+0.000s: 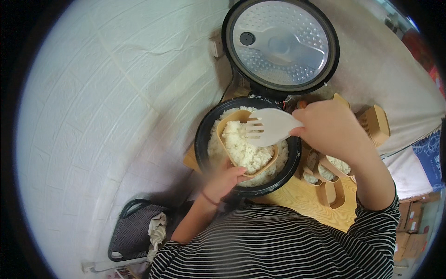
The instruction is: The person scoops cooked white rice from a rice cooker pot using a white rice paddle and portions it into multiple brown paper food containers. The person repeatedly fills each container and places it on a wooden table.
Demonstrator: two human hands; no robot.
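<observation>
My left hand point(226, 181) grips the near end of a tan paper food container point(275, 155), which is tilted over the rice cooker point(205, 167). White rice point(256, 157) fills much of this container. In my right hand point(324, 122) is a white slotted rice paddle point(275, 127), its tines touching or just above the rice at the container's right side. More cooked rice point(282, 164) lies below in the black pot. The cooker's round lid point(278, 42) stands raised behind it, metal inner plate facing me.
Several rice-filled containers point(327, 172) stand on the wooden table point(306, 198) at the right, with another container point(332, 193) in front. A nested stack of containers point(376, 123) is farther back. A dark textured board point(136, 230) with a cloth point(157, 230) is at lower left, near the white wall point(87, 122).
</observation>
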